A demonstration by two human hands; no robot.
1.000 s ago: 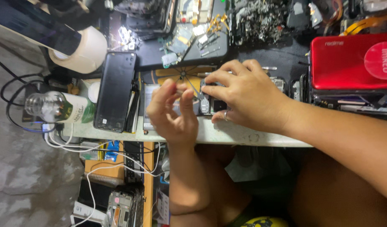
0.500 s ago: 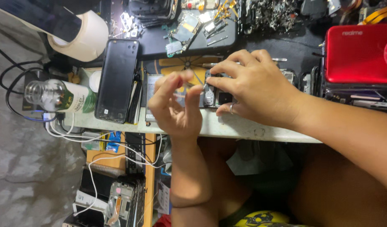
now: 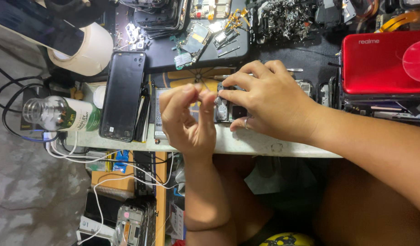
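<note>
Pale, scuffed laminate forms the narrow workbench (image 3: 264, 146) that crosses the middle of the frame, and most of it is crowded. The largest thing on it is a glossy red rectangular box (image 3: 378, 64) at the upper right, lying with its long axis across the frame. Next comes a black smartphone (image 3: 124, 95) left of centre, back upward, its long axis running up and down the frame with the camera cluster at the top. A fat roll of cream tape (image 3: 89, 50) sits at the upper left, and a clear plastic bottle (image 3: 59, 114) with a green label lies on its side at the left edge, open mouth pointing left. A dark mat along the top carries small green circuit boards (image 3: 191, 43) and a heap of tiny metal screws (image 3: 287, 16). At centre lies the opened phone (image 3: 228, 109), metal shields and dark parts showing; the hands cover most of it, so I cannot tell its long axis. The right hand (image 3: 269, 102) lies flat over it, fingertips pressing its left part. The left hand (image 3: 187, 118) hovers just left, thumb and forefinger pinched on a thin tool (image 3: 201, 84) that is too small to identify. White cables (image 3: 128, 171) dangle below the bench edge.
</note>
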